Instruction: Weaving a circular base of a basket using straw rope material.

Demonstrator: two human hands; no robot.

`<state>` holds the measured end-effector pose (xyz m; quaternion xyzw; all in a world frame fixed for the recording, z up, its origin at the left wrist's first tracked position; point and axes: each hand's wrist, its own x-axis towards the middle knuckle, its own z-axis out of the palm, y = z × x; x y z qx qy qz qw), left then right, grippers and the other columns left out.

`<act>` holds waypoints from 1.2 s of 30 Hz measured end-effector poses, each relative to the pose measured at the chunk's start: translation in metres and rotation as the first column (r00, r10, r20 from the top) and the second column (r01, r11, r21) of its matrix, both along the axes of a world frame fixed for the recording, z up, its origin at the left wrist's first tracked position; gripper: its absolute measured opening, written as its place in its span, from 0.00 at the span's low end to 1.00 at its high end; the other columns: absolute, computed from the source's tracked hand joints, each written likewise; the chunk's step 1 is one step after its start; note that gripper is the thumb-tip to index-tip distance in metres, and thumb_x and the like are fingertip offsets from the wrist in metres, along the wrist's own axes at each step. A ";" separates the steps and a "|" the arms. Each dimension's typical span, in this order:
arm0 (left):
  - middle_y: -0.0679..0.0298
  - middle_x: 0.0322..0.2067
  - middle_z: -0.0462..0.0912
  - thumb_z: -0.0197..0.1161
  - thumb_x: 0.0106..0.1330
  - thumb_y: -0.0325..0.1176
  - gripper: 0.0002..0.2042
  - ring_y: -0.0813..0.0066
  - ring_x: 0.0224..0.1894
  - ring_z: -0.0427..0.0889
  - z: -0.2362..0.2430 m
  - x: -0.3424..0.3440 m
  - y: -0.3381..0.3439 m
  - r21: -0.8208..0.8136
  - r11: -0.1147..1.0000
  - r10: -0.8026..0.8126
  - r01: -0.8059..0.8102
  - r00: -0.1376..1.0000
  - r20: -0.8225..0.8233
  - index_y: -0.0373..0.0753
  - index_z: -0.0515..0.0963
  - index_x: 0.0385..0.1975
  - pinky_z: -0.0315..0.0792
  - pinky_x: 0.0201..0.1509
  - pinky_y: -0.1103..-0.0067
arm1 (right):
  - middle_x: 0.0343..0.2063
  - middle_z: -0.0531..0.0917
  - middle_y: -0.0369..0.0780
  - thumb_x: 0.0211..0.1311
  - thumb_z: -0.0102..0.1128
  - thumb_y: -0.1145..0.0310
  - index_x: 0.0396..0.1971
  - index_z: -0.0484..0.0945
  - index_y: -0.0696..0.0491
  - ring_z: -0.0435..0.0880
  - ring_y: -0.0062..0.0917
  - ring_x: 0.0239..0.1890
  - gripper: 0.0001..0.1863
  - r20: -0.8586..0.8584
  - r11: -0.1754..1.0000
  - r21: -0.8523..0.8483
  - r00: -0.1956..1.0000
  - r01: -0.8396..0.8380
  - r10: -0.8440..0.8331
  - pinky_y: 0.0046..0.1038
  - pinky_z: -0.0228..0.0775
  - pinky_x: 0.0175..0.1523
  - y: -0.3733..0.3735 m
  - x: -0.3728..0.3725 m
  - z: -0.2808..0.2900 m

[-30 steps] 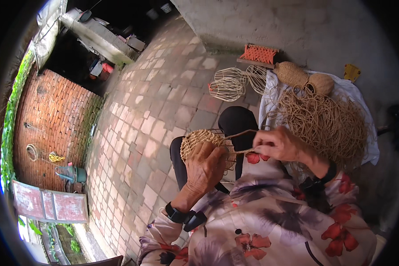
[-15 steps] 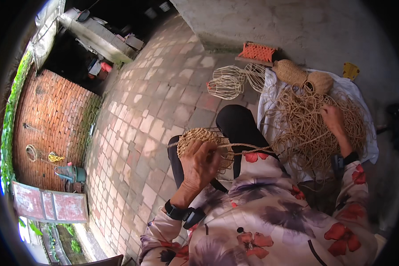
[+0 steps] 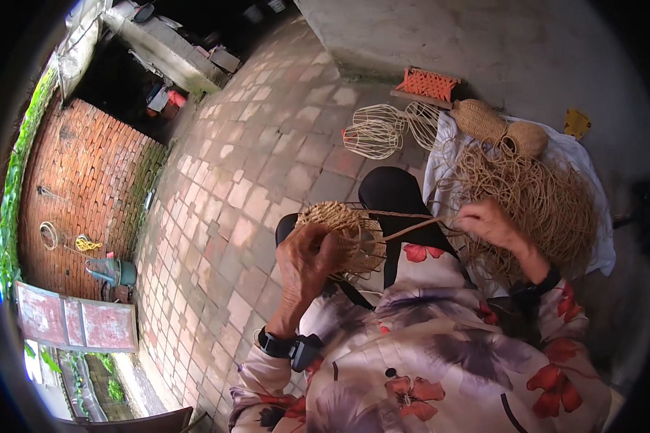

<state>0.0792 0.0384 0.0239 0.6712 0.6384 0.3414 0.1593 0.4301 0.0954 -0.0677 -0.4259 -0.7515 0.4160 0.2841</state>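
Observation:
A partly woven rope basket [image 3: 330, 214] on a thin wire frame rests on my lap between my knees. My left hand [image 3: 307, 260] grips its near left side with the fingers curled; part of the weave is hidden behind it. From the basket a tan rope [image 3: 404, 231] stretches out to the right as two strands. Over the near edge of the rope pile, my right hand [image 3: 487, 222] pinches these strands with its fingers closed. A big loose heap of the same tan rope [image 3: 534, 206] lies on a white cloth [image 3: 596, 195] at my right.
Two finished-looking woven rope pieces [image 3: 477, 119] lie at the heap's far edge. Bare wire frames [image 3: 374, 131] stand on the paved floor [image 3: 267, 159], beside a low stool with orange webbing [image 3: 427, 84]. A concrete wall [image 3: 484, 43] rises behind; a brick wall [image 3: 79, 187] is at left.
My right hand has moved left and nearer from over the rope heap, and the rope now runs in two strands to it. My left hand stays at the basket, turned slightly.

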 end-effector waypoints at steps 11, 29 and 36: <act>0.61 0.23 0.81 0.66 0.57 0.26 0.04 0.76 0.24 0.79 0.068 0.029 0.017 0.193 0.962 -0.186 0.191 0.982 -0.042 0.33 0.80 0.29 0.73 0.30 0.80 | 0.37 0.80 0.45 0.53 0.63 0.72 0.41 0.80 0.56 0.81 0.36 0.42 0.13 -0.120 0.621 0.720 0.937 0.310 -0.329 0.35 0.72 0.47 0.000 -0.026 0.087; 0.54 0.24 0.84 0.62 0.62 0.31 0.11 0.68 0.26 0.84 0.021 0.010 0.008 -0.102 0.979 -0.166 0.174 0.982 0.084 0.35 0.79 0.41 0.76 0.34 0.76 | 0.17 0.80 0.38 0.59 0.65 0.72 0.25 0.78 0.61 0.77 0.14 0.21 0.08 -0.301 0.995 -0.014 0.949 0.099 -0.098 0.22 0.69 0.27 -0.020 -0.132 0.091; 0.53 0.38 0.83 0.64 0.51 0.25 0.28 0.54 0.42 0.83 0.005 0.016 0.004 0.082 0.912 -0.327 0.402 0.833 -0.445 0.41 0.71 0.57 0.76 0.43 0.65 | 0.18 0.81 0.47 0.49 0.63 0.68 0.20 0.79 0.56 0.83 0.38 0.22 0.07 -0.049 0.970 0.189 0.988 0.155 -0.149 0.35 0.73 0.29 -0.010 -0.152 0.085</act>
